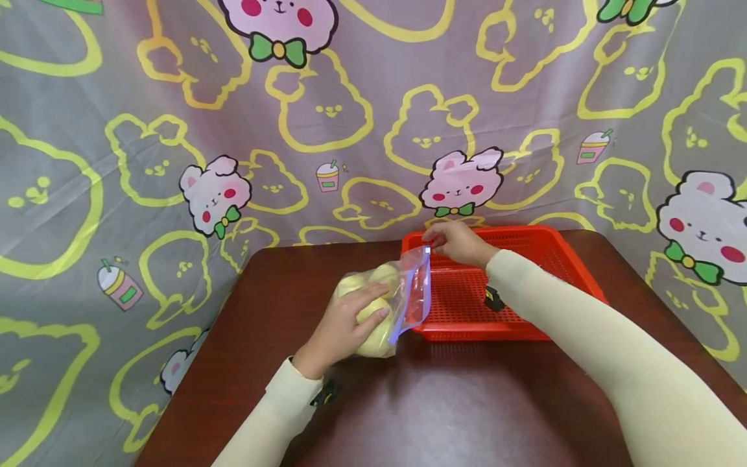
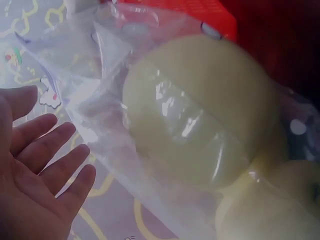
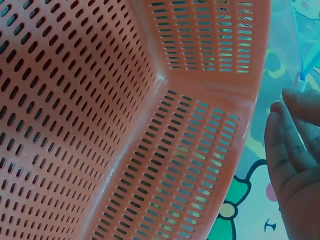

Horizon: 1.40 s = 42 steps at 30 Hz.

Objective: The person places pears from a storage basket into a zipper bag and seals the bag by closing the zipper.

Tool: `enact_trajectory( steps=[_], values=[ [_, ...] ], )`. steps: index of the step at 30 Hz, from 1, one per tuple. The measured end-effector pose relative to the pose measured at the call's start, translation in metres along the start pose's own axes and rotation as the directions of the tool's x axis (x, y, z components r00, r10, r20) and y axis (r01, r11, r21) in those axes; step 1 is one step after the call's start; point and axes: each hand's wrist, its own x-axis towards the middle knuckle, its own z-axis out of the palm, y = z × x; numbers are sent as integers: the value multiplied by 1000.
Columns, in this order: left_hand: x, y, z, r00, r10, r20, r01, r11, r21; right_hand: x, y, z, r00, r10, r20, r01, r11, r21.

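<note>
A clear zip bag [image 1: 403, 295] with a violet-blue closure strip stands tilted above the dark table, holding several round pale-yellow fruits [image 2: 200, 110]. My left hand [image 1: 347, 324] lies against the bag's left side in the head view. Its fingers look relaxed and slightly spread in the left wrist view, beside the plastic, with the palm [image 2: 30, 185] in sight. At the bag's upper corner, my right hand [image 1: 461, 243] pinches the small white zip slider [image 1: 427, 250] between thumb and fingertips. That slider [image 3: 300, 85] shows at the right edge of the right wrist view.
Behind and right of the bag sits a red perforated plastic basket [image 1: 484, 334] on the dark brown table [image 1: 455, 408]. My right forearm passes over it. A grey cartoon-printed cloth [image 1: 373, 117] hangs along the back and sides.
</note>
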Motion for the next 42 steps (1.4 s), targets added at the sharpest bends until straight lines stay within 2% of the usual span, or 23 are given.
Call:
enact_trajectory(
  steps=[5,9,12,14,20,23,27,32,38,42],
  values=[
    [-5,8,1,996,61,62,-63,998,28,3,3,8,996,-85,21,87,989,-118],
    [-9,13,3,985,62,163,-66,998,19,4,2,12,985,-163,56,173,949,-266],
    [-9,15,6,971,56,233,-66,997,35,3,1,13,976,-208,65,218,924,-313],
    [-9,15,9,967,55,250,-71,996,53,3,0,13,974,-218,61,226,920,-321],
    [-11,9,15,972,68,225,-99,987,128,4,5,15,968,-247,51,250,913,-322],
    [-12,7,17,979,73,193,-99,986,132,5,6,16,963,-263,49,265,910,-319],
    [-12,3,16,983,118,140,-137,982,130,7,6,14,966,-256,37,255,919,-301],
    [-14,-2,7,977,184,108,-200,967,158,9,1,13,968,-249,33,247,919,-307],
    [-17,-6,-5,979,166,118,-185,968,170,11,-3,10,963,-265,42,263,904,-337],
    [-19,-12,-16,983,158,91,-173,968,184,17,-7,8,962,-270,43,269,909,-317]
  ],
)
